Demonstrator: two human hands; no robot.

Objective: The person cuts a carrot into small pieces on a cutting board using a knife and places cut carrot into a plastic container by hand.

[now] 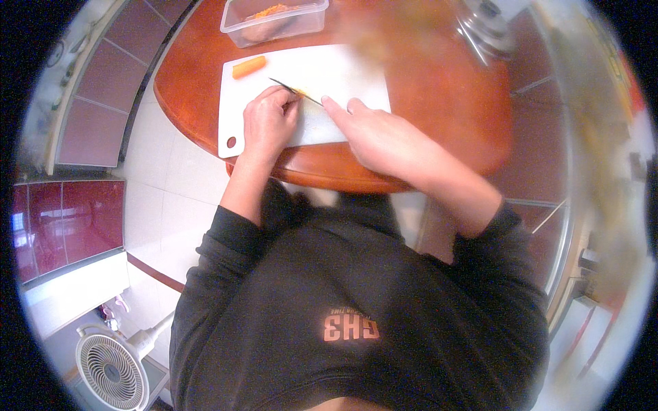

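Note:
My right hand (378,134) is closed around the handle of a kitchen knife (312,99), with the index finger stretched along it; the handle is hidden. Its thin blade points up and left over a white cutting board (344,67). Against the blade, my left hand (270,115) rests on the board with curled fingers, pressing on small orange pieces (299,92), mostly covered by the fingertips. A peeled carrot piece (249,67) lies near the board's upper left corner. Beyond the board stands a clear plastic container (275,35) with orange shreds and a darker lump inside.
The board lies at the near edge of a reddish-brown wooden table (447,103). A transparent lidded object (483,31) stands at the far right, partly blurred. A white fan (113,367) is at lower left, on the floor side. A blur covers part of the upper right view.

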